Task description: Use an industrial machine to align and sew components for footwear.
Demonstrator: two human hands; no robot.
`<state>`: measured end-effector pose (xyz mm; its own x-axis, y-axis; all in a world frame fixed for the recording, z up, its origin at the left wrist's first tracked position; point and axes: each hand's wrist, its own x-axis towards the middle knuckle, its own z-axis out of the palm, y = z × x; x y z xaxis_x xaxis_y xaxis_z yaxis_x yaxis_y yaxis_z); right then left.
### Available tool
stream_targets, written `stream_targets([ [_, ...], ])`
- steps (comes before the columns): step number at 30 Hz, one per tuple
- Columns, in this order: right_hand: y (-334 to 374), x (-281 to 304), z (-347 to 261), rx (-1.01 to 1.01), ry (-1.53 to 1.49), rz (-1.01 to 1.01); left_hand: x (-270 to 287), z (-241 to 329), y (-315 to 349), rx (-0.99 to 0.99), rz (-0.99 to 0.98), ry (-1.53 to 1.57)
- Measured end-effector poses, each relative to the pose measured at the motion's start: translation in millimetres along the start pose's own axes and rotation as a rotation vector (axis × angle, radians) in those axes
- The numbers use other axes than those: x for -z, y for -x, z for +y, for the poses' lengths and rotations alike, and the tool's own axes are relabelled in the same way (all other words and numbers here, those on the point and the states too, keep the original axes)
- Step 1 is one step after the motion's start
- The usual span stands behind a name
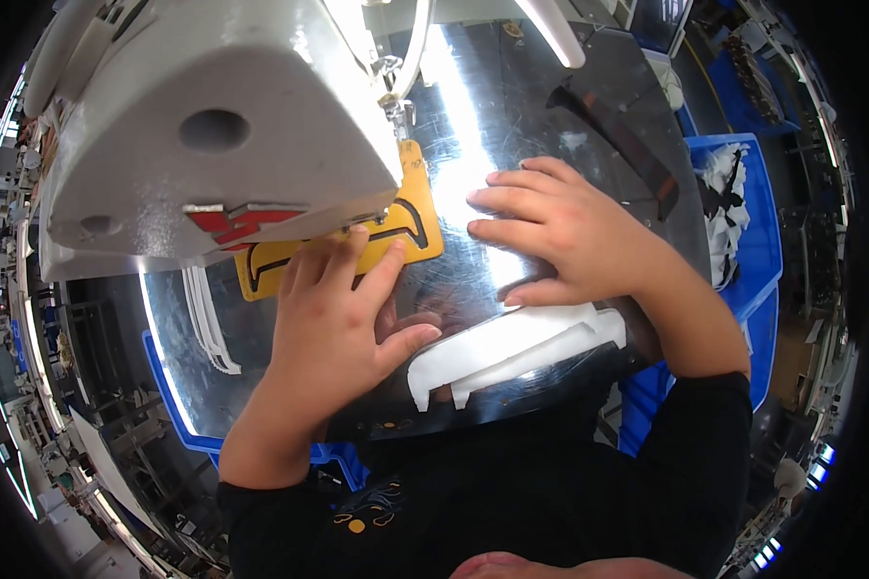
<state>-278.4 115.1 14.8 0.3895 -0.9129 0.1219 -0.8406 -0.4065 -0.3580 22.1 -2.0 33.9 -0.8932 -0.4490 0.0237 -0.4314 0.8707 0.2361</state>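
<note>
A yellow template (421, 197) with dark curved slots lies on the shiny metal table, partly under the head of a large sewing machine (290, 125). My left hand (330, 314) rests on its near edge, fingers stretched and spread, thumb out to the right over the metal. To the right, my right hand (574, 236) is held with its fingers apart and nothing in it. Its thumb comes close to the white cut pieces (512, 349), stacked slightly askew along the table's near edge. The machine's head hides the template's far left part.
Thin white strips (206, 318) lie at the table's left. A dark curved strip (618, 145) lies at the far right. Blue bins (765, 222) stand beyond the right edge, one holding white and black pieces. A white tube (553, 31) slants in from the top.
</note>
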Motion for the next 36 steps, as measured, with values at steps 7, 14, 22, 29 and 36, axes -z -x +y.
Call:
stream_targets([
  [7, 1, 4, 7, 0.017, -0.006, 0.105, -7, 3, -2, -0.031, -0.042, 0.005],
  [14, 0, 1, 10, 0.033, -0.017, 0.195, -13, 10, -9, -0.097, -0.022, 0.092],
  [22, 3, -2, 18, 0.012, 0.013, 0.275, -17, 6, -8, -0.088, -0.015, 0.043],
  [29, 4, -3, 23, -0.018, 0.036, 0.296, -24, 0, -8, -0.138, 0.182, 0.155],
  [36, 3, -1, 22, -0.039, 0.030, 0.302, -23, 1, -7, -0.207, 0.253, 0.179],
])
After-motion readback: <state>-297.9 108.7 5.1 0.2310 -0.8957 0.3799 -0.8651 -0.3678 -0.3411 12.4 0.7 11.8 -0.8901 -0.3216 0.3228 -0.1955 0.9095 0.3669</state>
